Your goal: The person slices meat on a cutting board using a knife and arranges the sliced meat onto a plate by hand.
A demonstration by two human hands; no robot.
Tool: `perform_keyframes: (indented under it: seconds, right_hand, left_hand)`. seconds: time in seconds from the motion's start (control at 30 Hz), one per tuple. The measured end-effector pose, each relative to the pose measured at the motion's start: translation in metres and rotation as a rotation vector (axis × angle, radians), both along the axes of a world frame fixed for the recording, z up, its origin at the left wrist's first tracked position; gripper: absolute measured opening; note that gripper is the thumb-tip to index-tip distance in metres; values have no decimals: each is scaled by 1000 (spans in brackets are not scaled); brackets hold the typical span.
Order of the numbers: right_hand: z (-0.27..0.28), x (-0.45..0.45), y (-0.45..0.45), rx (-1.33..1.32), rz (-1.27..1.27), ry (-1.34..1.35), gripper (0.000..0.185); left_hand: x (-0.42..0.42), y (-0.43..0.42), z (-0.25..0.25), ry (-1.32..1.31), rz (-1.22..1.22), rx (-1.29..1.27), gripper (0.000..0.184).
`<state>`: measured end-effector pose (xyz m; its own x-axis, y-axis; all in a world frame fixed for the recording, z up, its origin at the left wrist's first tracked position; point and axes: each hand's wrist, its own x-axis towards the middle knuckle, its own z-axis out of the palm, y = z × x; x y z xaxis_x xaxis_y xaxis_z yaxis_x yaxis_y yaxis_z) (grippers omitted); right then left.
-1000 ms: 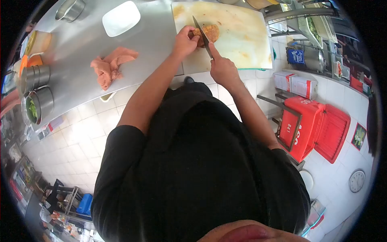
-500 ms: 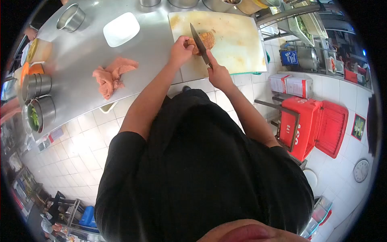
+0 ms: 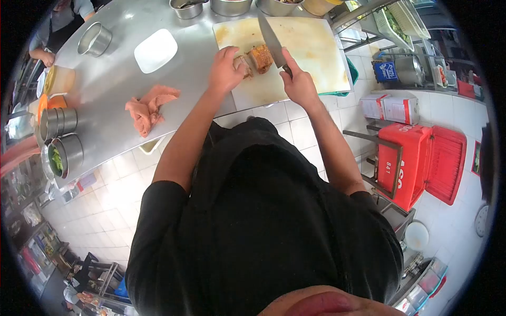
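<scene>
On the white cutting board (image 3: 311,58) lies a browned, crusty block of meat (image 3: 260,58), its cut side facing left. A paler cut slice of meat (image 3: 243,67) stands apart from it, just to its left. My left hand (image 3: 225,69) has its fingers curled round the near side of that slice. My right hand (image 3: 300,83) grips a kitchen knife (image 3: 270,39) by the handle, with its forefinger along the blade's base. The blade points away from me, to the right of the block and partly over the board.
Left of the board are a white square dish (image 3: 156,51), a crumpled pink cloth (image 3: 150,109) and a metal pot (image 3: 95,39). Metal containers (image 3: 231,6) line the far edge. Another person's hand (image 3: 47,57) rests at the table's far left. A red cool box (image 3: 403,163) stands right.
The knife has moved from the meat to its right side. A slice now stands separated from the block, and my left hand has shifted left. Another person has come into view at upper left.
</scene>
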<state>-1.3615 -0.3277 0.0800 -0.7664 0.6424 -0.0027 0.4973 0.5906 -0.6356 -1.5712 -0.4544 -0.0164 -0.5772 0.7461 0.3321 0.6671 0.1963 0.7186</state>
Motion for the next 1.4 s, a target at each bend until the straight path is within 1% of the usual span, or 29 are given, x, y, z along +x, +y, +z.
perform_keyframes:
  seconds: [0.17,0.27,0.37,0.47,0.57,0.67,0.77,0.87,0.97,1.07,1.17,1.27,1.37,1.4]
  right_hand:
    - [-21,-8,7,3,77,-116,75]
    - [-24,-8,7,-16,90,-134,74]
    - [-13,-13,8,2,100,-189,74]
    - [-7,-26,14,113,154,-247,70]
    - [41,-51,20,-209,92,-438,72]
    - [54,-67,24,-231,90,-493,65]
    - [78,-69,25,-278,89,-600,66]
    - [68,-57,30,-219,87,-516,66]
    - [54,-58,33,-249,80,-522,65]
    - [69,-63,29,-286,73,-563,65]
    - [77,-68,25,-289,77,-627,65]
    - [83,-68,17,-265,63,-570,65]
    - [70,-68,20,-239,73,-569,65]
    - [67,-70,22,-249,89,-567,66]
  left_hand:
    - [8,26,13,80,-107,-22,47]
    - [8,38,0,138,-118,-33,43]
    - [5,46,-11,136,-153,-114,41]
    - [8,48,-7,79,-130,-146,38]
    - [8,50,-15,86,-82,-89,36]
    - [9,53,-21,54,-57,-27,33]
    - [10,51,-16,62,-78,-62,33]
    - [14,49,-15,80,-57,-49,34]
    - [18,51,-10,94,-38,-57,34]
    - [17,51,-15,68,-48,-51,36]
    - [19,50,-9,48,-52,-118,39]
    - [16,50,-15,4,-63,-118,46]
    - [18,48,-18,28,-12,-56,55]
    - [18,48,-18,12,-9,-87,58]
